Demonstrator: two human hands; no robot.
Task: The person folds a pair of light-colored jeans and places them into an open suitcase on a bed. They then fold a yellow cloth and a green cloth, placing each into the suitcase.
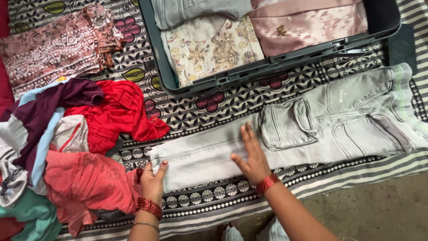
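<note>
A black-and-white patterned cloth sheet with floral medallions and striped borders (209,109) covers most of the view, spread over a grey-green bare floor (383,209) that shows at the lower right. On the sheet lies a pair of light grey denim cargo jeans (339,120), stretched out flat with the waistband to the right and the legs running left.

Above the jeans sits an open dark teal hard-shell suitcase (267,67), its rim just clear of them. It holds a folded grey denim garment (187,9), a cream embroidered fabric (209,47) and a pale pink patterned fabric (307,27), side by side.

Left of the jeans is a loose heap of clothes (67,151): a crumpled red garment (118,111) on top near the jeans' hem, a coral one (84,183) below it, a maroon piece (58,100) and pale blue and teal ones further left. Above the heap, well apart from the jeans, lies a pink printed cloth (53,49).

The right hand (252,156) is spread flat, palm pressed on the jeans' leg just left of the cargo pocket. The left hand (154,180) pinches the hem end of the jeans, touching the coral garment's edge. Both wrists wear red bangles.
</note>
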